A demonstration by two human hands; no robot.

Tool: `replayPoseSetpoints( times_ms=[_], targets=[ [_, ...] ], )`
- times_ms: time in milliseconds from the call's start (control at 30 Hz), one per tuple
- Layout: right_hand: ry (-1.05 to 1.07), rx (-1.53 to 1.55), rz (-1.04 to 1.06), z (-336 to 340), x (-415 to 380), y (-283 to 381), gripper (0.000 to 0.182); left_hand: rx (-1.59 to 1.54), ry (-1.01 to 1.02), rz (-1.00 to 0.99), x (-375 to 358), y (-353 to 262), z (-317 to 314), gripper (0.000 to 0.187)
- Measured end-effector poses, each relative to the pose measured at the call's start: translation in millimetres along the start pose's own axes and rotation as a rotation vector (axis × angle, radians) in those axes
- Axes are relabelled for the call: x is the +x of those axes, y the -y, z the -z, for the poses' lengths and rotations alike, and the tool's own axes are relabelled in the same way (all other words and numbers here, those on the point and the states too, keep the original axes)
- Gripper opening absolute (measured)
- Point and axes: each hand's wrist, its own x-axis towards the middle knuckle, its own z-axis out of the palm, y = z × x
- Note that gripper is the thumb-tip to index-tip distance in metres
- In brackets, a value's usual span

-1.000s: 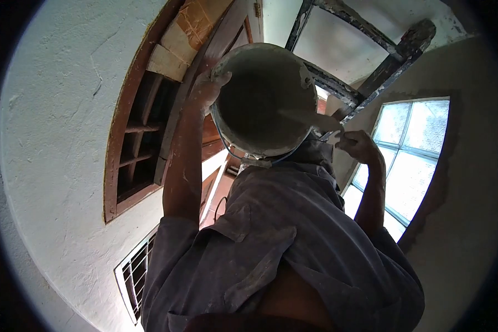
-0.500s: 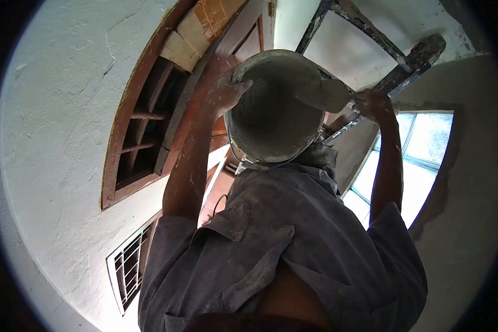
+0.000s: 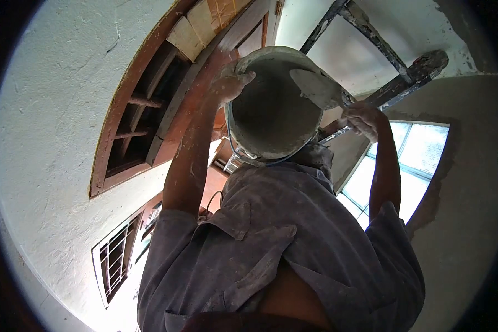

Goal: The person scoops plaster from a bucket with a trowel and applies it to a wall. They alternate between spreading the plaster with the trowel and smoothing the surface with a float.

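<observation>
Reddish floor (image 3: 214, 185) is showing as a small patch, its corners hidden; a pale slatted thing (image 3: 232, 164) is appearing at its upper edge, contact unclear.

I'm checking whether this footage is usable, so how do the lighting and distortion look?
Head view: glare washes out the window; the bucket is dim and shadowed inside; wide-angle distortion seems to bow the brown frame; the corners fall to black; fine detail on the trowel looks soft.
</observation>
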Motion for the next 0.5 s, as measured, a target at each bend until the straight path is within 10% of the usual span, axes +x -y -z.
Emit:
replayPoseSetpoints(
  times_ms=[233, 367, 500],
  targets=[
    [-0.321, -0.126, -0.034, 28, -54, -5, 0.021, -0.085, -0.149, 0.047, 7, 32, 5, 0.046],
    [-0.129, -0.268, 0.256, -5, -55, -17, 0.030, 0.009, -0.145, 0.048, 8, 10, 1, 0.047],
    [-0.337, -0.861, 0.172, -42, -54, -17, 0.033, 0.126, -0.174, 0.129, 15, -7, -12, 0.047]
  ],
)
